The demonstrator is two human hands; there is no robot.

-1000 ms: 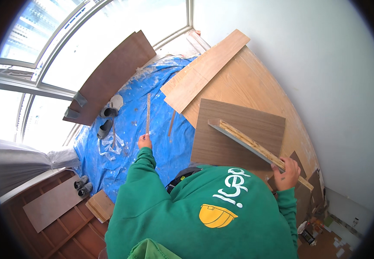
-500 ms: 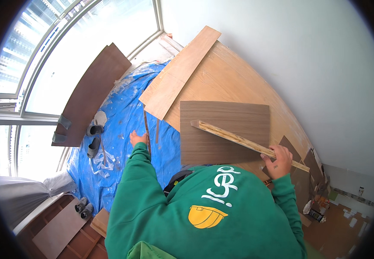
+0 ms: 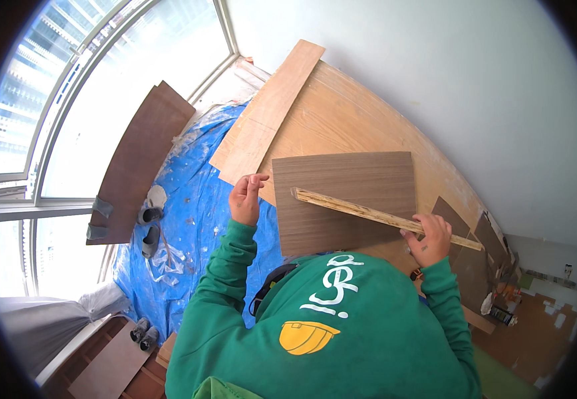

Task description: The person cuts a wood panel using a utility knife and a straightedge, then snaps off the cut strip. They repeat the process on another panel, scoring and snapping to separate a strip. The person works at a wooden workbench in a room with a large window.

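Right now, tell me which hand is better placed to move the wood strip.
Right hand, likely: it holds the wood strip toward one end. Left hand looks empty, apart from it.

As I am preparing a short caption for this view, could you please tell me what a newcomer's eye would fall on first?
Probably the bright blue sheet on the floor, left of centre, and the green sweatshirt with its yellow helmet print at bottom centre. Next might come the long wooden strip, held in the right hand and slanting across the dark brown panel.
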